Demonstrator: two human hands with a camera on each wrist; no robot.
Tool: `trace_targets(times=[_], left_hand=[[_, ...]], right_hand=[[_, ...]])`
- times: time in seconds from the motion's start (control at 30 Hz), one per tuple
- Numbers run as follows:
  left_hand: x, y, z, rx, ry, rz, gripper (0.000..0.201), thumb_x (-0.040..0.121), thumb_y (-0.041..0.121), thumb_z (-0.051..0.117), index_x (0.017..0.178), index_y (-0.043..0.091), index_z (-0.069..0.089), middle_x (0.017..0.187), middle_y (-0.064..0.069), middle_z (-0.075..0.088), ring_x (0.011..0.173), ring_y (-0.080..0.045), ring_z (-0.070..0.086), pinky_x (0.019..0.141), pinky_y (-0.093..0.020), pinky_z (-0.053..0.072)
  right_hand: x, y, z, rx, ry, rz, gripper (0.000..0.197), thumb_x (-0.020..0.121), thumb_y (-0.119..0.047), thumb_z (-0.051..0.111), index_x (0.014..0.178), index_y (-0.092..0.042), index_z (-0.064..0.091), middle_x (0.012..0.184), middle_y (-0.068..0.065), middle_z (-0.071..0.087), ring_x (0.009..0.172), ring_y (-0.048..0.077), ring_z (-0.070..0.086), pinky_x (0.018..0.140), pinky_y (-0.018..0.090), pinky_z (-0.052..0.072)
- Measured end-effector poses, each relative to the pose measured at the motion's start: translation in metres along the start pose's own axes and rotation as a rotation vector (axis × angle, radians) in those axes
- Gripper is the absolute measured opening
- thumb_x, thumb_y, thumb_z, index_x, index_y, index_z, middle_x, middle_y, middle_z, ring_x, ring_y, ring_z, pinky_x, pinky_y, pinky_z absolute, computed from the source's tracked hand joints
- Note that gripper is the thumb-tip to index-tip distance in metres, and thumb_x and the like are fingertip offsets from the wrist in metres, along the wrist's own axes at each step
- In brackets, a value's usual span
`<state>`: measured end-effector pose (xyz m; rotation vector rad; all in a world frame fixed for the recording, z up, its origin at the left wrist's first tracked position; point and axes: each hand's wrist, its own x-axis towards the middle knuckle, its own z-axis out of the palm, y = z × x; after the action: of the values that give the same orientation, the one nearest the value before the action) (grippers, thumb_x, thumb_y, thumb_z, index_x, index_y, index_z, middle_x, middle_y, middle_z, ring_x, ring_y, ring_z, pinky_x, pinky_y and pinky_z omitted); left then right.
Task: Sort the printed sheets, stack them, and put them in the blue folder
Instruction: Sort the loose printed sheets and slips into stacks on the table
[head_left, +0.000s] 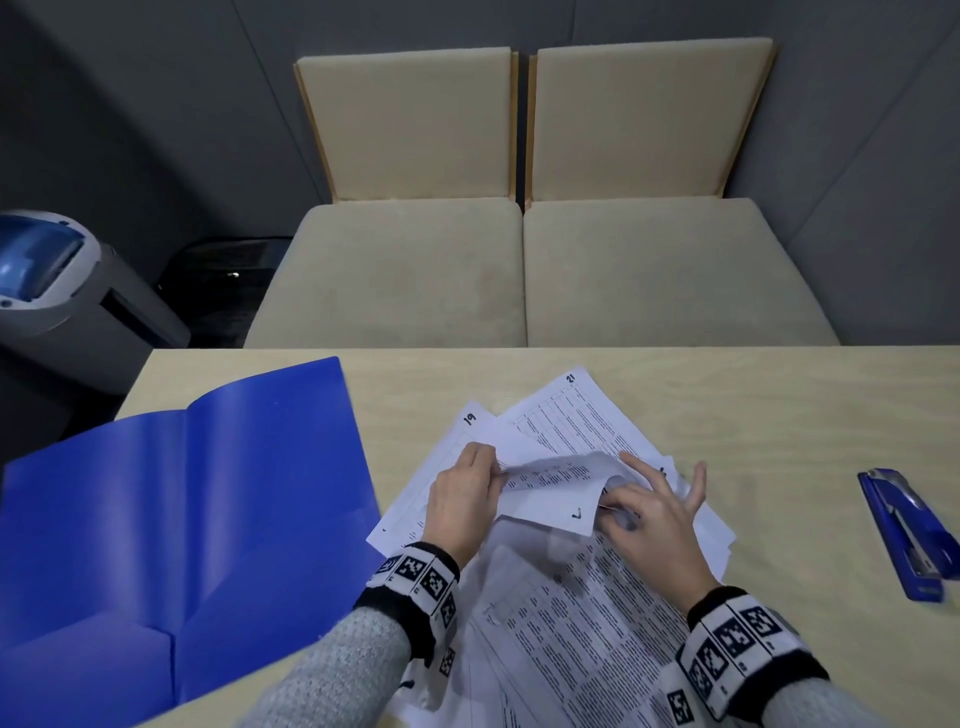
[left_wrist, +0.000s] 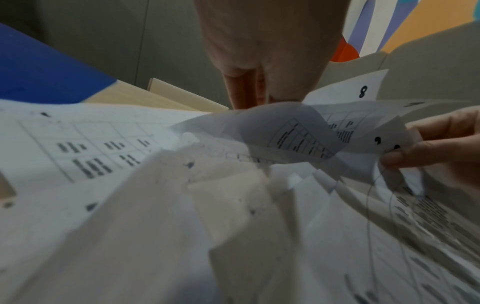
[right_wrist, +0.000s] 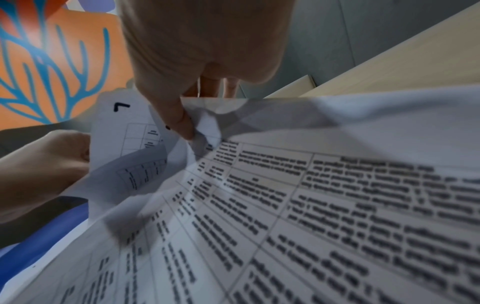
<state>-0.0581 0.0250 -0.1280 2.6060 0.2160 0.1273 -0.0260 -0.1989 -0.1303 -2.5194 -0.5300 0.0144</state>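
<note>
A loose pile of printed sheets (head_left: 582, 597) lies fanned on the near middle of the pale wooden table (head_left: 753, 395), unsorted, corners pointing several ways. Handwritten numbers show on some corners: 19 and 21 at the far edge of the pile in the head view.

The left hand (head_left: 462, 499) grips the left edge of one curled sheet (head_left: 550, 491), fingers folded round the paper. The right hand (head_left: 649, 512) pinches the right corner of the same sheet between thumb and forefinger; its other fingers are spread and straight above the pile. The sheet is lifted off the pile and buckled between the two hands. It bears a handwritten 7 near the corner, clear in the right wrist view (right_wrist: 122, 107). The left wrist view shows a further sheet numbered 8 (left_wrist: 363, 91) behind the curled one.

The blue folder (head_left: 171, 519) lies open and flat on the left part of the table, just beside the pile, its near left corner overhanging the table edge. Its inner pockets are visible at the near side; no sheet is seen in it.

A blue stapler (head_left: 906, 535) lies on the right of the table, well apart from the pile.

Beyond the table stand two beige cushioned seats (head_left: 524, 260). A grey bin with a blue lid (head_left: 62, 280) stands on the far left.

Both wrists carry bands with black-and-white markers (head_left: 421, 571).
</note>
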Motion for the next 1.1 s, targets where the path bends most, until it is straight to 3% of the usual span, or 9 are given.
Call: trace_targets(times=[0.2,0.33,0.4,0.47,0.57,0.67,0.83,0.93,1.1], left_hand=[[0.002,-0.003,-0.004,0.018,-0.053,0.154,0.017,0.081,0.01,0.064,0.079,0.013,0.048,0.106,-0.001,0.052,0.072,-0.023,0.051,0.055,-0.039,0.045],[0.008,-0.001,-0.01,-0.086,-0.219,0.236,0.017,0.081,0.004,0.059,0.076,0.015,0.047,0.098,0.001,0.064,0.094,-0.02,0.049,0.074,-0.036,0.045],[0.009,-0.001,-0.014,-0.176,-0.323,0.189,0.02,0.084,0.01,0.061,0.074,0.019,0.046,0.095,0.005,0.069,0.095,-0.015,0.054,0.078,-0.028,0.043],[0.01,0.0,-0.018,-0.3,-0.337,0.077,0.021,0.085,0.027,0.066,0.074,0.021,0.05,0.085,0.01,0.069,0.081,-0.006,0.058,0.07,-0.021,0.041],[0.011,0.003,-0.021,-0.562,-0.206,-0.237,0.023,0.092,0.043,0.055,0.096,0.021,0.056,0.064,0.003,0.065,0.055,-0.008,0.055,0.054,-0.023,0.043],[0.016,-0.001,-0.015,-0.453,-0.152,-0.305,0.022,0.094,0.035,0.052,0.11,0.021,0.058,0.059,0.002,0.06,0.058,-0.012,0.057,0.063,-0.029,0.044],[0.008,-0.003,-0.009,-0.291,-0.163,-0.098,0.007,0.083,0.024,0.068,0.089,0.022,0.07,0.081,0.009,0.047,0.07,-0.007,0.052,0.068,-0.022,0.04],[0.005,-0.006,-0.005,-0.223,-0.244,-0.067,0.021,0.077,0.028,0.071,0.096,0.021,0.064,0.095,0.007,0.047,0.087,-0.012,0.046,0.079,-0.025,0.041],[0.013,-0.005,-0.003,-0.317,-0.203,-0.159,0.012,0.078,0.02,0.069,0.086,0.023,0.061,0.105,0.002,0.049,0.104,-0.015,0.043,0.091,-0.031,0.038]], right_hand=[[0.002,-0.006,-0.003,0.022,0.027,0.013,0.041,0.071,-0.012,0.063,0.053,-0.04,0.04,0.06,-0.029,0.051,0.128,0.002,0.041,0.11,0.05,-0.022],[0.006,-0.007,-0.002,0.102,0.014,-0.027,0.057,0.071,-0.002,0.064,0.048,-0.039,0.027,0.051,-0.023,0.045,0.125,0.002,0.042,0.111,0.054,-0.018],[0.007,-0.005,0.001,0.095,-0.028,-0.04,0.053,0.071,-0.004,0.069,0.05,-0.041,0.036,0.058,-0.024,0.054,0.12,0.001,0.046,0.112,0.044,-0.021],[0.005,-0.003,0.003,0.091,-0.035,-0.044,0.024,0.072,-0.019,0.069,0.058,-0.032,0.056,0.066,-0.017,0.06,0.111,0.001,0.051,0.113,0.037,-0.019],[0.0,-0.003,0.006,0.116,-0.011,-0.062,0.011,0.077,-0.034,0.06,0.076,-0.028,0.069,0.075,-0.017,0.064,0.099,-0.001,0.05,0.116,0.042,-0.009],[-0.004,-0.003,0.006,0.108,0.012,-0.061,0.005,0.076,-0.027,0.067,0.075,-0.029,0.071,0.071,-0.017,0.062,0.096,0.001,0.049,0.116,0.049,-0.003],[-0.011,-0.004,0.004,0.104,0.032,-0.11,0.012,0.07,-0.018,0.078,0.07,-0.026,0.069,0.073,-0.024,0.053,0.098,0.004,0.05,0.115,0.047,0.001],[-0.021,-0.003,0.006,0.026,0.029,-0.147,0.015,0.066,-0.007,0.077,0.061,-0.017,0.066,0.073,-0.018,0.06,0.1,-0.001,0.047,0.116,0.04,-0.002],[-0.032,-0.002,0.008,0.006,0.023,-0.129,0.031,0.077,-0.035,0.053,0.053,-0.017,0.059,0.074,-0.02,0.062,0.101,-0.01,0.04,0.117,0.043,0.001]])
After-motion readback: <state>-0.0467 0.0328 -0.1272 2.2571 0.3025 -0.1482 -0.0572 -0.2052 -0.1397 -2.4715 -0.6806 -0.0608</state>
